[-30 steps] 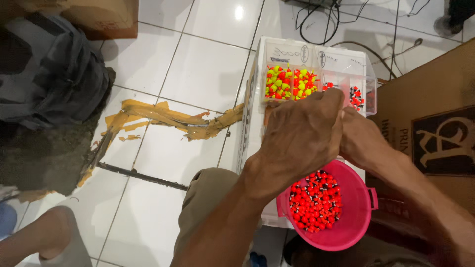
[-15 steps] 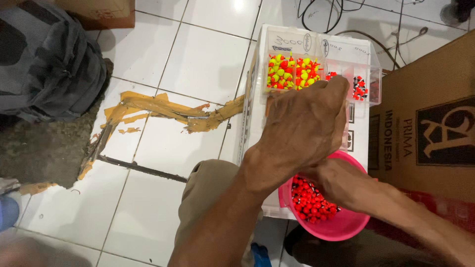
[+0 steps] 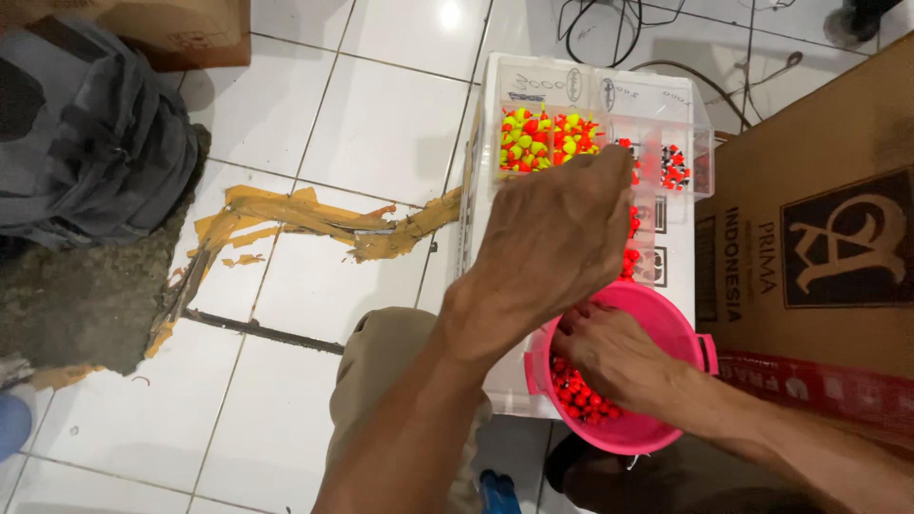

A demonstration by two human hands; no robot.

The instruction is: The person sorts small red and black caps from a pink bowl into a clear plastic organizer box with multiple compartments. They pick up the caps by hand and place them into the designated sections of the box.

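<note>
While right hand [image 3: 614, 357] digs pink bucket [image 3: 666, 433], grip unclear; left hand [image 3: 557, 238] loosely curled over clear box [image 3: 590, 90].

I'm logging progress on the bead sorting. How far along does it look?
Done: the clear divided box already holds yellow-and-red beads in its upper compartments. In hand: the left hand hovers over the box while the right hand digs into the pink bucket. Left: a layer of red beads remains in the bucket.

Lying on white floor tiles [image 3: 381, 124]: grey backpack [image 3: 86, 143], torn yellow tape [image 3: 305, 219], black cables [image 3: 657, 38]; standing alongside, brown cardboard box [image 3: 819, 209].
</note>
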